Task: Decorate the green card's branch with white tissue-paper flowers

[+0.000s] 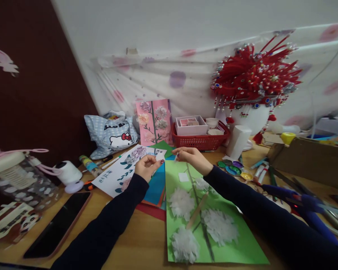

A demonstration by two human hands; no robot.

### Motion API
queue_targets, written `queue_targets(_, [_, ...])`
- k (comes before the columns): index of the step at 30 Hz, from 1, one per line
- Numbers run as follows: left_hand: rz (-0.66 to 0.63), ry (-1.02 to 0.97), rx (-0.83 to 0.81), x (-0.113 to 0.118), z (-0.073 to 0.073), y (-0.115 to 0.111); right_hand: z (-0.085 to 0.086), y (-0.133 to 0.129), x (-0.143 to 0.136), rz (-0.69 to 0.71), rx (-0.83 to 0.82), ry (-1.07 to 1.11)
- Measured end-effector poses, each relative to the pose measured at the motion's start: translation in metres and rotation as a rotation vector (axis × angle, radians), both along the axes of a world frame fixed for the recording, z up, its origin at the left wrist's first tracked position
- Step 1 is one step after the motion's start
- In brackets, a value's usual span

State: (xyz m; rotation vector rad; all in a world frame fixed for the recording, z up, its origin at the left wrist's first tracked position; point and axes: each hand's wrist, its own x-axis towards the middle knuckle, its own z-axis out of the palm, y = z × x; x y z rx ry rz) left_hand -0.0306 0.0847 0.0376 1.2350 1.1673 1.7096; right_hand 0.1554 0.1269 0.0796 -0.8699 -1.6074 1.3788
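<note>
My left hand [147,167] is closed, thumb and fingertips brought together over the flower picture [112,178]; anything in that pinch is too small to make out. Across from it, my right hand [194,159] pinches a small white piece [177,157] above the top edge of a green sheet [242,240]. White ruffled flowers [219,226] sit on this sheet around a dark painted stem [207,243]. A flat wooden stick [197,212] lies across the stem, and a small white paper square [183,177] rests near the top.
Coloured sheets [157,187] lie under my left hand. A phone [59,225] and a tumbler [22,180] are on the left. Behind stand a pink flower card [150,129] and a red basket [191,142]. A glue gun [295,198], paint palette [233,170] and red headdress [253,75] occupy the right.
</note>
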Motion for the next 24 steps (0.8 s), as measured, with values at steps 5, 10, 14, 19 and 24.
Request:
queue_targets(5, [-0.011,0.139,0.096,0.001,-0.002,-0.001,0.0,-0.006,-0.006,0.068,-0.39,0.306])
queue_targets(10, [-0.061,0.286,0.244,0.009,0.0,-0.01,-0.006,-0.009,-0.01,0.128,-0.579,0.232])
queue_targets(14, [-0.087,0.444,0.328,0.011,0.003,-0.016,-0.005,-0.017,-0.011,0.201,-0.53,0.103])
queue_targets(19, [-0.108,0.499,0.353,0.012,0.006,-0.02,-0.002,-0.022,-0.011,0.315,-0.485,-0.093])
queue_targets(24, [-0.172,0.401,0.271,0.016,0.003,-0.02,-0.003,-0.021,-0.011,0.299,-0.457,-0.07])
